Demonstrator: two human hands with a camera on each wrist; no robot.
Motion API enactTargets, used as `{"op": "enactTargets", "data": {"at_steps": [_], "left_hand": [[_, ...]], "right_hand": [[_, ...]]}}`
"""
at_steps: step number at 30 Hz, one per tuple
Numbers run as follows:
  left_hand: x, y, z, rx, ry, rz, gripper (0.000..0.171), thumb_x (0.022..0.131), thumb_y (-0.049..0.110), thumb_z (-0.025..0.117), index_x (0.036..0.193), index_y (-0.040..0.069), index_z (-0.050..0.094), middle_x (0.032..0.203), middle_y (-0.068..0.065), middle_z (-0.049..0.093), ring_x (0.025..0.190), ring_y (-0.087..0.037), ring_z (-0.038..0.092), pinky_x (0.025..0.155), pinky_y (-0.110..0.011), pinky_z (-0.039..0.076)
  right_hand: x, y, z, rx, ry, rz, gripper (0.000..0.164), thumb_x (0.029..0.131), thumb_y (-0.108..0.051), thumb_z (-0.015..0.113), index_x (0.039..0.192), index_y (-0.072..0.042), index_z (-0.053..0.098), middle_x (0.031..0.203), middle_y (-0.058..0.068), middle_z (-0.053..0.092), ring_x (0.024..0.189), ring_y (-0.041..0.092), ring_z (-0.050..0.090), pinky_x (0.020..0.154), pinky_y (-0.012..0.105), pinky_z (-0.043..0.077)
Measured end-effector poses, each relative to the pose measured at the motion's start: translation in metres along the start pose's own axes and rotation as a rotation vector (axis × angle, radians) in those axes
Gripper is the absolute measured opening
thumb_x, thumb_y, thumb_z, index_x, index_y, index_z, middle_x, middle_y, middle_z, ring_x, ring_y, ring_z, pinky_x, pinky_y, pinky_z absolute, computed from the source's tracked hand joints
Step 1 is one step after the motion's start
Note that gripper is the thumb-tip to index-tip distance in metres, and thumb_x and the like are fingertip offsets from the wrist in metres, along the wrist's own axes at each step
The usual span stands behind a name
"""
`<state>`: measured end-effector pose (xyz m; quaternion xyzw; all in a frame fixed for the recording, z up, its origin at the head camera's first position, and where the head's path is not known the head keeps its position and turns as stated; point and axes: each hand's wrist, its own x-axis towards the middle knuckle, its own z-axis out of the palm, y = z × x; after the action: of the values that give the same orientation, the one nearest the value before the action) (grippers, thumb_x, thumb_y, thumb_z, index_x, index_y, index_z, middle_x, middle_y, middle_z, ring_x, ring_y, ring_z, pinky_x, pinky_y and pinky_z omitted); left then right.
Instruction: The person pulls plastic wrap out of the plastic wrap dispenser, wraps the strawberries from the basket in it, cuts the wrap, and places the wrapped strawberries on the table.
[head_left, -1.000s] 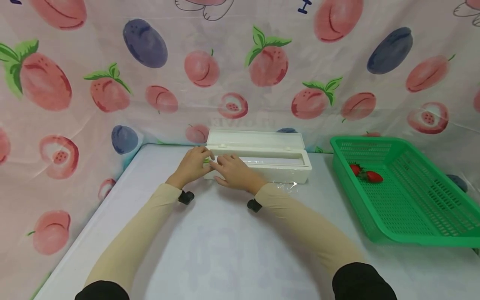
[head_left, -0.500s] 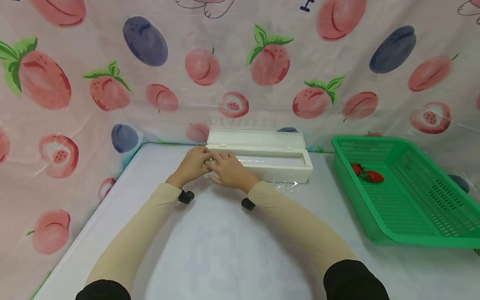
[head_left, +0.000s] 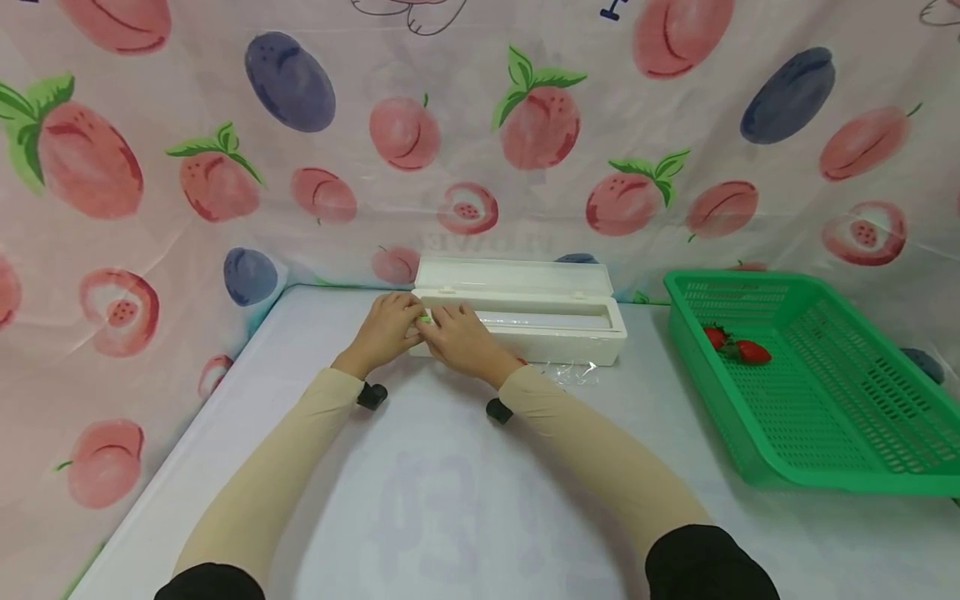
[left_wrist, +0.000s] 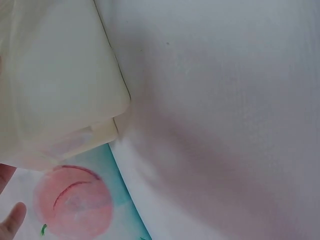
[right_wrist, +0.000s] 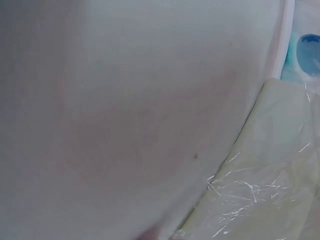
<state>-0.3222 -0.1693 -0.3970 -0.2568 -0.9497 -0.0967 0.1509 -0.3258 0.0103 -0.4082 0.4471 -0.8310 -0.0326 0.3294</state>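
A long white box [head_left: 558, 343] stands at the back of the table with its lid [head_left: 513, 277] raised. It looks like a cling film dispenser; a white roll [head_left: 543, 320] lies inside. My left hand [head_left: 386, 332] is at the box's left end, its fingers bent over the corner. Close beside it, my right hand [head_left: 461, 340] reaches over the front edge with bent fingers. A small bright green piece [head_left: 425, 318] shows between the two hands; which fingers hold it is hidden. Clear film [right_wrist: 250, 195] wrinkles over the box's front. In the left wrist view, fingertips [left_wrist: 15, 217] show beside the box end.
A green plastic basket [head_left: 757, 454] stands on the right, with strawberries [head_left: 750, 352] inside. Crumpled clear film [head_left: 573, 372] lies before the box. A fruit-printed cloth [head_left: 465, 125] hangs behind the white table [head_left: 442, 500].
My right hand has shifted slightly left, towards the left hand. The green piece was partly covered half a second ago and now shows a little further right. The left hand has barely moved.
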Motion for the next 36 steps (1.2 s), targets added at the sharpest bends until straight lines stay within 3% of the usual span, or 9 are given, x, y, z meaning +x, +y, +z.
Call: {"op": "enactTargets", "data": {"at_steps": [9, 16, 20, 27, 31, 36], "left_hand": [[-0.001, 0.0, 0.002, 0.049, 0.004, 0.006, 0.031, 0.086, 0.036, 0.064, 0.101, 0.009, 0.061, 0.119, -0.009, 0.056, 0.121, -0.029, 0.046, 0.106, -0.05, 0.031], [-0.003, 0.001, 0.004, 0.029, 0.054, 0.024, 0.032, 0.088, 0.037, 0.062, 0.099, 0.008, 0.061, 0.116, -0.011, 0.057, 0.116, -0.03, 0.049, 0.103, -0.049, 0.034], [-0.004, 0.001, 0.007, 0.016, 0.061, 0.026, 0.032, 0.089, 0.036, 0.062, 0.1, 0.007, 0.06, 0.116, -0.012, 0.057, 0.115, -0.031, 0.048, 0.1, -0.049, 0.036], [-0.006, 0.0, 0.012, 0.011, 0.068, 0.024, 0.032, 0.09, 0.037, 0.059, 0.102, 0.007, 0.059, 0.118, -0.012, 0.056, 0.116, -0.031, 0.047, 0.099, -0.05, 0.038], [-0.007, -0.001, 0.014, 0.019, 0.073, 0.021, 0.032, 0.09, 0.037, 0.059, 0.102, 0.007, 0.058, 0.119, -0.012, 0.056, 0.115, -0.031, 0.047, 0.098, -0.05, 0.038], [-0.006, 0.0, 0.015, 0.023, 0.078, 0.02, 0.032, 0.09, 0.037, 0.058, 0.103, 0.007, 0.057, 0.119, -0.012, 0.056, 0.115, -0.032, 0.047, 0.099, -0.05, 0.038]], "right_hand": [[-0.003, 0.003, 0.002, 0.015, 0.044, 0.031, 0.015, 0.091, -0.021, 0.055, 0.104, -0.016, 0.061, 0.09, 0.004, 0.058, 0.082, 0.02, 0.055, 0.068, 0.032, 0.043], [-0.011, 0.012, 0.003, 0.016, 0.071, 0.072, 0.004, 0.09, -0.016, 0.058, 0.091, -0.012, 0.058, 0.088, 0.005, 0.054, 0.079, 0.019, 0.053, 0.066, 0.031, 0.044], [-0.011, 0.014, 0.003, 0.054, 0.038, 0.151, 0.01, 0.09, -0.018, 0.058, 0.09, -0.009, 0.057, 0.092, 0.007, 0.056, 0.082, 0.021, 0.055, 0.069, 0.034, 0.047], [-0.003, 0.014, -0.004, 0.282, -0.114, 0.402, 0.016, 0.093, -0.024, 0.056, 0.09, -0.008, 0.057, 0.091, 0.005, 0.059, 0.09, 0.023, 0.052, 0.076, 0.038, 0.043], [-0.002, 0.014, -0.007, 0.363, -0.125, 0.458, 0.014, 0.091, -0.022, 0.06, 0.091, -0.008, 0.058, 0.091, 0.005, 0.061, 0.089, 0.024, 0.053, 0.078, 0.04, 0.043], [-0.004, 0.015, -0.01, 0.38, -0.115, 0.484, 0.013, 0.089, -0.02, 0.062, 0.09, -0.008, 0.058, 0.09, 0.005, 0.061, 0.087, 0.024, 0.053, 0.078, 0.04, 0.043]]}}
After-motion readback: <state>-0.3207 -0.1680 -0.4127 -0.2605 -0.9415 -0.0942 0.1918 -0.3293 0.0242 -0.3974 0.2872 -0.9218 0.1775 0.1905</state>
